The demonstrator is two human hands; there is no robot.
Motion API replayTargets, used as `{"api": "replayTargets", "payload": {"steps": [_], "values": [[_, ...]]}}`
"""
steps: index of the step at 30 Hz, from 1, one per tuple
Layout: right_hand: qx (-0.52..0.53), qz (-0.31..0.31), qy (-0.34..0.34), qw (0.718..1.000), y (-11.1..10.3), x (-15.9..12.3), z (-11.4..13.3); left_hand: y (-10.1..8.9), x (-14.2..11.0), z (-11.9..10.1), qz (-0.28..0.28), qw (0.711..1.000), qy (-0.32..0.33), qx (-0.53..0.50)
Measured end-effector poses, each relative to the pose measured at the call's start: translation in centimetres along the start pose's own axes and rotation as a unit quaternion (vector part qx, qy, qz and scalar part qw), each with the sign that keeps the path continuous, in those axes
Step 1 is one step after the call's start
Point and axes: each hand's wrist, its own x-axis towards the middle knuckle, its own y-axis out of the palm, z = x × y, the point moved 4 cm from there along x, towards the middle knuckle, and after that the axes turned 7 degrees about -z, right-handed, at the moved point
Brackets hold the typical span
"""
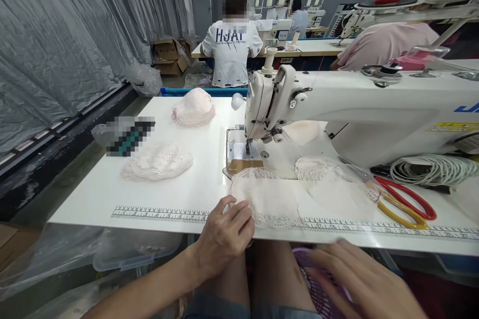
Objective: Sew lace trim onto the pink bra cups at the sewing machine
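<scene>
My left hand [230, 227] has its bent fingers closed on the left edge of a sheer, cream lace-edged fabric piece [269, 199], which lies flat at the table's front. Just beyond the piece are the needle and presser foot [248, 147] of a white sewing machine [359, 99]. Blurred by motion, my right hand [359, 274] is below the table edge at the right, fingers stretched out, with nothing visible in it. A second lace-edged piece [337, 187] lies right of the first, partly under scissors [406, 204] with red and yellow handles.
A lace pile [159, 162] and a stack of pinkish cups [194, 107] rest on the table's left side. A printed ruler [160, 213] runs along the front edge. Coiled pale cord [434, 169] lies at right. Below is a purple basket [324, 296]. Other people sit beyond.
</scene>
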Motion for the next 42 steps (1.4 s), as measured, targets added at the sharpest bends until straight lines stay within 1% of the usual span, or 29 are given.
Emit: {"api": "replayTargets", "payload": {"steps": [1,2,3,5,8,12,16,23,26,29,33,38,42], "values": [[0.0,-0.006,-0.022,1.0,0.4,2.1,0.8,-0.1,0.1,0.0,0.004,1.0,0.002,0.002],[0.005,-0.027,-0.048,0.998,0.8,4.0,1.6,-0.2,0.2,-0.1,0.009,1.0,0.004,0.004],[0.013,-0.022,-0.057,0.998,1.4,5.4,2.1,-0.2,0.2,0.0,0.015,1.0,0.005,0.006],[0.03,-0.02,-0.067,0.997,2.7,6.8,2.6,-0.4,0.1,0.2,0.024,1.0,0.0,0.009],[0.036,-0.029,-0.07,0.996,3.6,6.6,2.4,-0.7,-0.1,0.6,0.026,1.0,-0.005,0.002],[0.046,-0.039,-0.084,0.995,3.3,6.2,2.0,-0.8,-0.3,0.8,0.029,1.0,-0.004,-0.01],[0.045,-0.064,-0.07,0.994,3.3,6.7,2.0,-0.9,-0.3,0.7,0.035,0.999,-0.002,-0.008],[0.027,-0.041,-0.043,0.998,3.7,6.9,1.9,-0.8,-0.5,0.4,0.022,1.0,0.009,0.014],[0.033,-0.033,-0.047,0.998,3.6,7.4,2.1,-0.6,-0.4,0.3,0.019,1.0,0.01,0.02],[0.018,-0.031,-0.058,0.998,3.3,7.8,2.2,-0.4,-0.2,0.2,0.033,0.999,0.007,0.027],[-0.003,-0.05,-0.084,0.995,3.4,7.2,2.1,-0.4,-0.1,0.1,0.043,0.999,0.004,0.033],[0.006,-0.085,-0.09,0.992,4.1,5.9,1.9,-0.8,-0.3,0.1,0.024,0.999,-0.003,0.026],[0.017,-0.1,-0.1,0.99,4.1,5.9,2.0,-0.8,-0.4,0.1,0.017,1.0,-0.002,0.021]]}}
